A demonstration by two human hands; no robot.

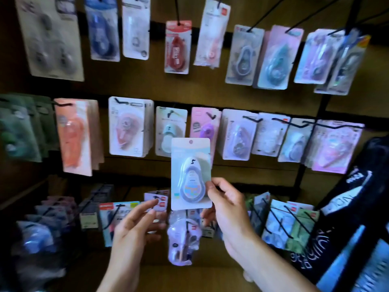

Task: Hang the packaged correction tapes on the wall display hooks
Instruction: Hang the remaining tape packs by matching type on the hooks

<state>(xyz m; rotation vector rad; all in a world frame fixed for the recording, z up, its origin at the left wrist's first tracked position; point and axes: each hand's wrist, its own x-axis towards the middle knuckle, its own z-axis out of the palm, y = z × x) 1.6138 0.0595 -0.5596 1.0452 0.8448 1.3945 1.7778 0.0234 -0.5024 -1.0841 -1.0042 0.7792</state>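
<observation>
While the right hand (223, 199) pinched the upright correction tape pack (191, 173) at its lower right edge, its hang hole (191, 142) sat topmost, just below the matching pack's hook (171, 113) (left hand (136, 220) open, empty).

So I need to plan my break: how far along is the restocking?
Done: the wall hooks already carry many packs. In hand: the right hand holds one correction tape pack upright by its lower right edge, its hang hole not on any hook; the left hand is empty. Left: hang this pack.
</observation>
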